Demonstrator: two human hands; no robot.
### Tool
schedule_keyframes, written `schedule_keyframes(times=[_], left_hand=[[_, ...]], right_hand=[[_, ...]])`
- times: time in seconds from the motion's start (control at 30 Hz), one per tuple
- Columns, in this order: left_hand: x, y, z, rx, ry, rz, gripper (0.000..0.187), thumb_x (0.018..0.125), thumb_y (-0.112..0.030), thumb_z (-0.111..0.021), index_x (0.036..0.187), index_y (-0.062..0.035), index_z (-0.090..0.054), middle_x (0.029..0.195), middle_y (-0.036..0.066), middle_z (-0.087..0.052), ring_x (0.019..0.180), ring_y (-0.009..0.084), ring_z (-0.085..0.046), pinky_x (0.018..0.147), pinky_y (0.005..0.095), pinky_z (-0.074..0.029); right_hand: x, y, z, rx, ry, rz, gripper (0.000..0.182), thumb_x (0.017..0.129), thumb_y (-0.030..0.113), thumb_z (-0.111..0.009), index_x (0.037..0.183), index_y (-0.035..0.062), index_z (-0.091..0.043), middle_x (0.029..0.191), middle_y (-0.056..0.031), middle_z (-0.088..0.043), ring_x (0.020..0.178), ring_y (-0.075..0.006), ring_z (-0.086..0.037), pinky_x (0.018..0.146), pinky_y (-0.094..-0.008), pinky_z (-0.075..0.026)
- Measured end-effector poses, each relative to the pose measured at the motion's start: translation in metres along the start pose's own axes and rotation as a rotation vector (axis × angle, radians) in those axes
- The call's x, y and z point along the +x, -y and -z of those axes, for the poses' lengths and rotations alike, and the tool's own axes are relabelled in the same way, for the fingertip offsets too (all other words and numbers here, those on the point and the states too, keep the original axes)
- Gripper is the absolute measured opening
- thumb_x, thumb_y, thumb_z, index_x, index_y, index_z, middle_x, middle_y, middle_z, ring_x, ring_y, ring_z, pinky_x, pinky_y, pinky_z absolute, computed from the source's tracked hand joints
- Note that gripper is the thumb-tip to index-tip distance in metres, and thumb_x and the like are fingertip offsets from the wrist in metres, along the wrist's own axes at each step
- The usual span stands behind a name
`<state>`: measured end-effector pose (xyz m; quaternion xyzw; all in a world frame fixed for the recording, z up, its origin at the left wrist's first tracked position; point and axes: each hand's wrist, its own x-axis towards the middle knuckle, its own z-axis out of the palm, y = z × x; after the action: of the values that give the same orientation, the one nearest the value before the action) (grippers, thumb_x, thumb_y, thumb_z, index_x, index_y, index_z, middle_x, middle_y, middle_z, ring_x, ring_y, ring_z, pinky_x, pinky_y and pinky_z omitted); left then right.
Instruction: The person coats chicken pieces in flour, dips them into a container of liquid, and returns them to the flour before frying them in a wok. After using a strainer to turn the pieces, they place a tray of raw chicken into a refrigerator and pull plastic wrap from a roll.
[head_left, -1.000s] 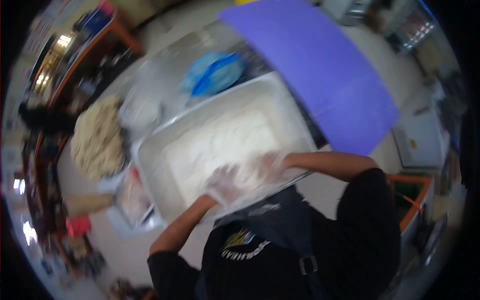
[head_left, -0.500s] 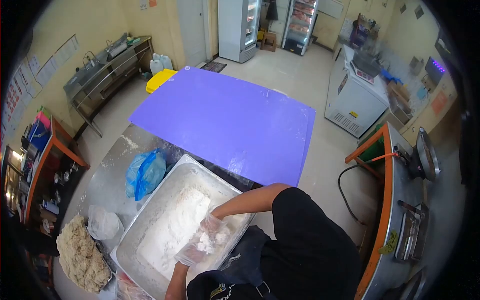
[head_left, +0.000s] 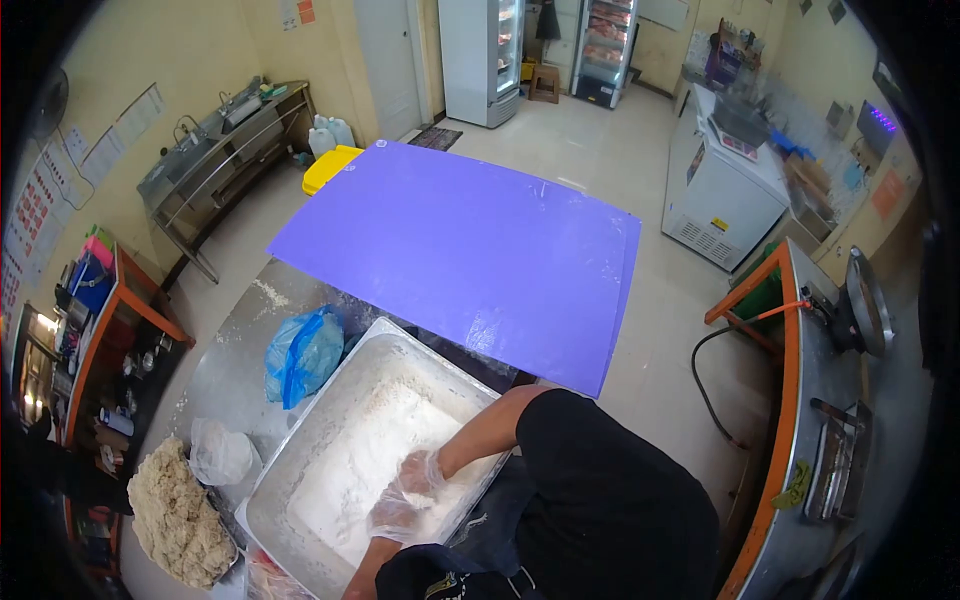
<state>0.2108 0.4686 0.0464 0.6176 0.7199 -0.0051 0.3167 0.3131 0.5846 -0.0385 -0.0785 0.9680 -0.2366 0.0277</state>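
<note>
A large rectangular metal tray [head_left: 262, 497] holds a wide layer of white flour-like powder [head_left: 350, 480]. Both of my hands wear clear plastic gloves and are down in the powder at the tray's near right side. My right hand [head_left: 421, 473] reaches in from the right, its fingers pointing down. Close beside it, my left hand [head_left: 394, 514] comes in from the near edge. Powder and glove plastic hide most of the fingers on both hands. Whatever lies beneath them cannot be made out.
Left of the tray stand a blue plastic bag [head_left: 302, 358], a clear plastic bag [head_left: 220, 455] and a heap of beige crumbly, coated food [head_left: 180, 515]. A purple board [head_left: 460, 255] covers the table's far part. A stove counter [head_left: 800, 400] stands at right.
My hands have come closer together and lower into the powder. The white-coated clumps seen between them before are now mostly covered. The whole view has shifted slightly.
</note>
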Motion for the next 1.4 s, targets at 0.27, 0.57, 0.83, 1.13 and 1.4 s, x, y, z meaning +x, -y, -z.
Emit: schedule_keyframes(times=[0.27,0.57,0.83,1.13,1.4], left_hand=[[-0.028,0.021,0.017,-0.242,-0.228,-0.023,0.041,0.082,-0.023,-0.045,0.114,0.0027,-0.048,0.095,0.019,-0.056,0.077,0.0261,-0.055,0.071,0.0347,-0.046],[-0.021,0.006,-0.058,0.340,-0.455,0.091,0.042,0.082,-0.026,-0.047,0.113,0.0025,-0.049,0.112,0.022,-0.051,0.090,0.0322,-0.056,0.078,0.0376,-0.046],[-0.023,0.006,0.001,-0.127,-0.204,0.237,0.066,0.067,-0.031,-0.070,0.118,0.0009,-0.044,0.090,0.022,-0.058,0.084,0.0357,-0.058,0.078,0.0387,-0.046],[-0.055,0.011,0.048,0.146,-0.254,0.253,0.068,0.072,-0.044,-0.061,0.123,-0.0035,-0.042,0.116,0.023,-0.048,0.099,0.0335,-0.052,0.082,0.0409,-0.044],[-0.004,0.020,0.005,0.152,-0.220,0.215,0.042,0.075,-0.025,-0.055,0.104,0.0049,-0.047,0.101,0.023,-0.055,0.090,0.0340,-0.057,0.075,0.0395,-0.047]], right_hand=[[-0.018,-0.047,0.041,0.469,0.176,0.044,0.088,0.069,0.044,-0.068,0.134,0.0042,-0.024,0.132,-0.0210,-0.032,0.119,-0.0323,-0.035,0.099,-0.0431,-0.030],[-0.029,0.001,0.064,-0.302,0.126,0.335,0.062,0.063,0.033,-0.065,0.121,0.0195,-0.046,0.124,-0.0157,-0.044,0.109,-0.0341,-0.046,0.090,-0.0440,-0.039],[0.009,0.014,0.072,-0.149,0.394,-0.071,0.027,0.073,0.029,-0.056,0.092,0.0095,-0.057,0.103,-0.0171,-0.056,0.091,-0.0275,-0.057,0.078,-0.0417,-0.046],[0.001,-0.012,0.139,-0.002,0.280,-0.248,0.089,0.065,0.049,-0.066,0.132,0.0036,-0.027,0.128,-0.0288,-0.034,0.117,-0.0359,-0.040,0.093,-0.0413,-0.035],[0.025,0.032,0.071,-0.005,-0.098,-0.293,0.062,0.079,0.040,-0.052,0.125,0.0010,-0.037,0.108,-0.0221,-0.054,0.099,-0.0331,-0.053,0.085,-0.0405,-0.041]])
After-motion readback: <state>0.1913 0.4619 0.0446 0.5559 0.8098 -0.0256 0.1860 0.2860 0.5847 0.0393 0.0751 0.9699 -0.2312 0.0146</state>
